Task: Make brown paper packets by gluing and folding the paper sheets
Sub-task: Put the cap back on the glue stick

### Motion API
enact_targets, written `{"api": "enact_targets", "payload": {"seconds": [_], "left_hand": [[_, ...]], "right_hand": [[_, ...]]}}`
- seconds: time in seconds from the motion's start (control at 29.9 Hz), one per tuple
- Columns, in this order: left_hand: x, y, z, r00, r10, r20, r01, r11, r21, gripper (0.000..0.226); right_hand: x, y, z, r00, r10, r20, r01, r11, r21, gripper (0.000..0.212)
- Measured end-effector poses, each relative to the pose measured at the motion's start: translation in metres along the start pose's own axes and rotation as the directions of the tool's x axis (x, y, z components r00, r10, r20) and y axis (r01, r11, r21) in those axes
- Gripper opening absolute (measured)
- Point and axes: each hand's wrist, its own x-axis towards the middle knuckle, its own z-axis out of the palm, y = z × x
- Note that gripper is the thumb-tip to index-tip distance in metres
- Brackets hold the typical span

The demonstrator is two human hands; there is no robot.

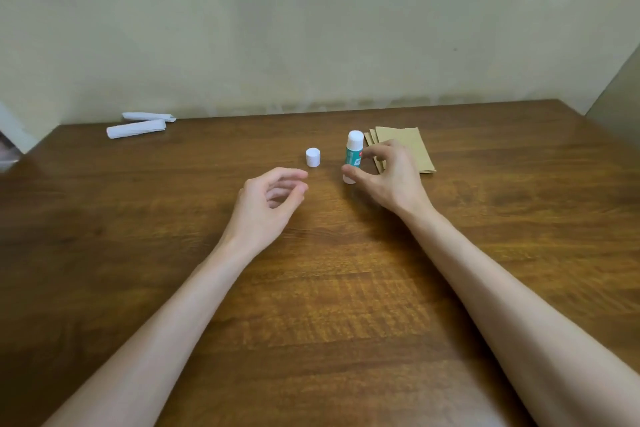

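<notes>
Pinching upright glue stick (354, 149) in right hand (391, 177), left hand (270, 205) relaxed, empty, white cap (312, 157) beside, brown paper sheets (412, 149) behind

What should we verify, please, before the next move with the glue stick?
1. Glue stick upright on the table: ok.
2. Cap off: ok; it stands alone, left of the stick.
3. Sheets at hand: ok; they are stacked just beyond the right hand.
4. A sheet laid out in front for gluing: not ok; all lie in the stack.
5. Right hand's grip on the stick: cannot tell; thumb and fingers flank it, but contact is unclear.
6. Left hand free: ok; loosely curled, holding nothing.
</notes>
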Motion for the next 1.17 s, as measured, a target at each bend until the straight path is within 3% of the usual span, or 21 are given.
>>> {"api": "enact_targets", "payload": {"seconds": [0.07,0.23,0.43,0.6,0.7,0.77,0.87,0.97,1.17], "left_hand": [[-0.004,0.001,-0.007,1.000,-0.010,-0.013,0.010,0.999,-0.040,0.027],[-0.016,0.009,-0.010,0.997,-0.077,0.027,0.081,0.971,-0.227,0.045],[-0.028,0.013,-0.005,0.997,-0.071,0.033,0.078,0.928,-0.365,0.024],[-0.026,0.010,-0.011,0.985,-0.165,0.046,0.165,0.839,-0.518,0.038],[-0.025,0.010,-0.012,0.985,-0.171,0.040,0.164,0.816,-0.554,0.036],[-0.025,0.012,-0.010,0.984,-0.171,0.050,0.169,0.809,-0.562,0.034],[-0.025,0.014,-0.008,0.983,-0.183,0.025,0.164,0.804,-0.572,0.035],[-0.025,0.016,-0.007,0.976,-0.220,0.004,0.176,0.772,-0.610,0.037],[-0.026,0.018,-0.010,0.976,-0.219,0.006,0.172,0.747,-0.642,0.037]], "right_hand": [[-0.007,-0.008,0.001,0.999,-0.043,0.032,0.043,0.999,0.010,0.038],[-0.029,-0.036,0.002,0.947,-0.169,0.275,0.145,0.984,0.105,0.030],[-0.056,-0.040,0.011,0.903,-0.262,0.340,0.178,0.950,0.258,0.016],[-0.064,-0.040,0.012,0.920,-0.144,0.365,-0.008,0.923,0.385,0.032],[-0.067,-0.044,0.006,0.893,-0.004,0.449,-0.265,0.803,0.534,0.036],[-0.068,-0.044,0.002,0.879,0.038,0.476,-0.347,0.736,0.582,0.037],[-0.071,-0.045,0.004,0.901,0.064,0.429,-0.362,0.658,0.661,0.029],[-0.073,-0.047,0.006,0.945,0.067,0.321,-0.280,0.674,0.683,0.031],[-0.074,-0.053,0.004,0.921,0.083,0.381,-0.347,0.619,0.705,0.034]]}}
